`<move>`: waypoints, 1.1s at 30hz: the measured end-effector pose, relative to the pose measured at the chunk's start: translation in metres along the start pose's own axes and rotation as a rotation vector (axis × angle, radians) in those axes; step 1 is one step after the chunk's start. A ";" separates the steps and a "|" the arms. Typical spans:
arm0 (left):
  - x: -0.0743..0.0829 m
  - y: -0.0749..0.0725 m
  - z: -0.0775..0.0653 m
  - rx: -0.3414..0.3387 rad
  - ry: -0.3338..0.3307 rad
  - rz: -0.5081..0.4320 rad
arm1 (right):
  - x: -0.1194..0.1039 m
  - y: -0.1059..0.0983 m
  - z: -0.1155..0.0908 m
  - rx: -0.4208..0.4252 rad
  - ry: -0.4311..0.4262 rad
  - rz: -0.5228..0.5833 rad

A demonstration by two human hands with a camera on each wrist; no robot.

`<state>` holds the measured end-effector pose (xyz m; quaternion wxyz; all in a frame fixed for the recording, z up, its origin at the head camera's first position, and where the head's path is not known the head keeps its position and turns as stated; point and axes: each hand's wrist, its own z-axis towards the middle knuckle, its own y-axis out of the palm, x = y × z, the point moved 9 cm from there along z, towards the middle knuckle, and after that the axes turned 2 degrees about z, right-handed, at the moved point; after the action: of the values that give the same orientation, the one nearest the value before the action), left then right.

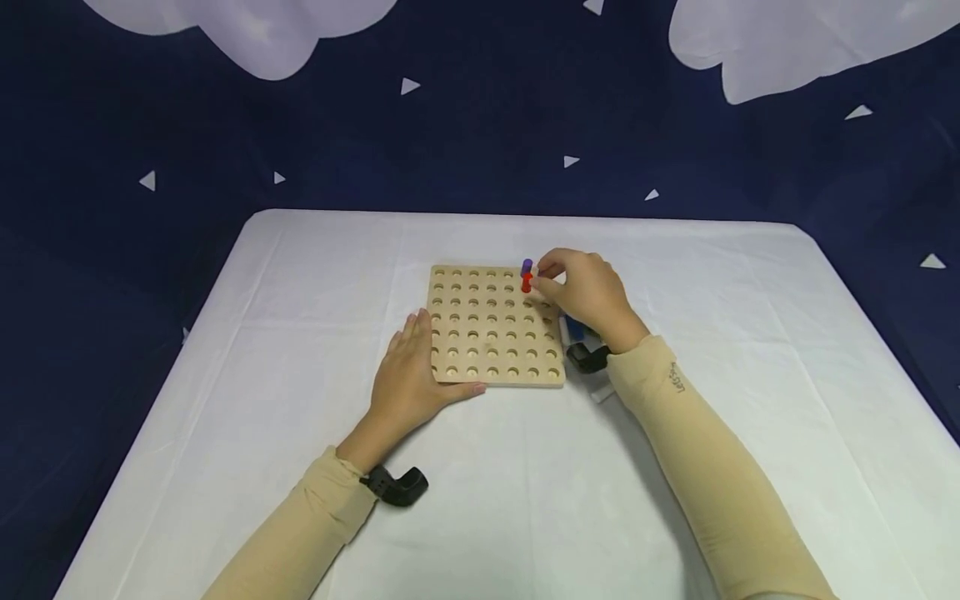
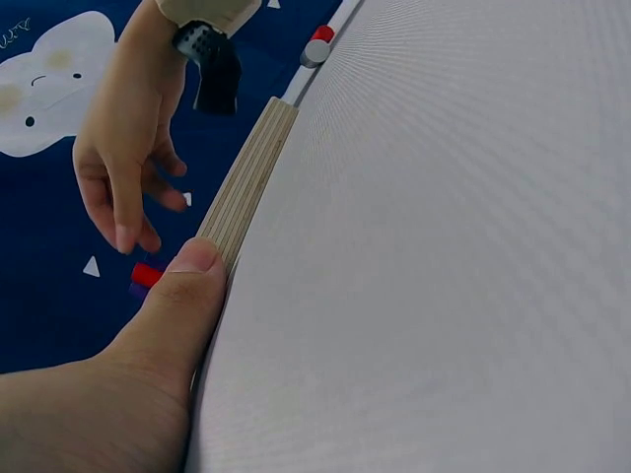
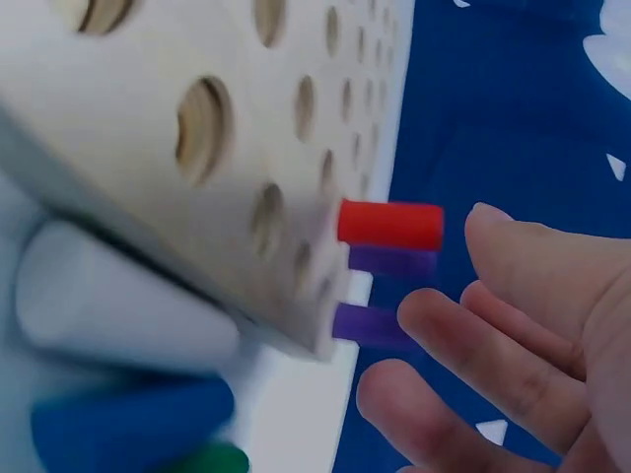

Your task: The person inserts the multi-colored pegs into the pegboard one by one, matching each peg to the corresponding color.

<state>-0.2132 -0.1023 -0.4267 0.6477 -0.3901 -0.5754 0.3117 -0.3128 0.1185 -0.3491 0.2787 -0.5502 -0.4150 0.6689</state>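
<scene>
A square wooden pegboard (image 1: 491, 343) with rows of round holes lies on the table. My left hand (image 1: 408, 379) rests against its near left corner, fingers straight along the left side and thumb (image 2: 187, 286) on the front edge. At the far right corner a red peg (image 3: 389, 225) stands upright in the board, with a purple peg (image 3: 394, 260) behind it and another purple peg (image 3: 370, 323) beside it. My right hand (image 1: 588, 292) hovers at these pegs, its fingers loosely bent and nothing between thumb and fingertips. One fingertip overlaps the nearer purple peg in the right wrist view.
Loose pegs lie along the board's right side, partly hidden under my right wrist: a white peg (image 3: 118, 291), a blue peg (image 3: 133, 424) and a green peg (image 3: 212, 460). A white cloth (image 1: 480, 500) covers the table. Behind it hangs a dark blue backdrop (image 1: 480, 142).
</scene>
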 end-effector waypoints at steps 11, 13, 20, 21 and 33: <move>-0.006 -0.006 0.001 0.005 -0.003 0.008 | 0.025 -0.032 -0.022 -0.039 0.097 -0.072; -0.008 -0.007 0.002 0.004 -0.003 0.009 | 0.031 -0.036 -0.028 -0.057 0.120 -0.092; -0.012 -0.010 0.003 0.002 -0.013 0.015 | 0.052 -0.044 -0.047 -0.148 0.195 -0.138; -0.013 -0.010 0.003 0.003 -0.014 0.014 | 0.054 -0.044 -0.049 -0.162 0.204 -0.148; -0.017 -0.011 0.001 0.003 -0.033 0.012 | 0.085 -0.042 -0.085 -0.401 0.409 -0.391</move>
<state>-0.2172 -0.1225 -0.4257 0.6368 -0.3877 -0.5830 0.3228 -0.2550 0.2316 -0.3599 0.3653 -0.6268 -0.5711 0.3841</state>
